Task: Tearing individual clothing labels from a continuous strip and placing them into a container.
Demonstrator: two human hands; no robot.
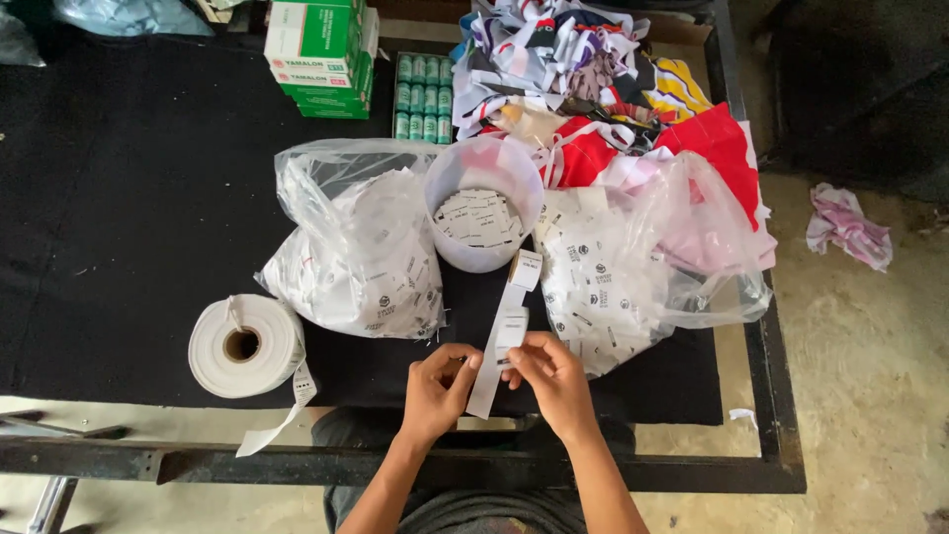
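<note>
My left hand [440, 384] and my right hand [550, 378] both pinch a narrow white label strip [502, 341] near the table's front edge. The strip runs up and away toward a white plastic tub [482, 168] holding several cut labels. A big roll of white label tape [244, 345] lies left of my hands, with a loose tail hanging over the edge. Two clear plastic bags of white labels sit by the tub, one bag [361, 247] on its left and the other bag [623, 267] on its right.
The black cloth-covered table [129, 218] has a metal frame. A heap of coloured fabric scraps [613, 89] lies at the back right. Green-and-white boxes [321, 54] and small green containers [423, 97] stand at the back. A crumpled rag [847, 225] lies on the floor.
</note>
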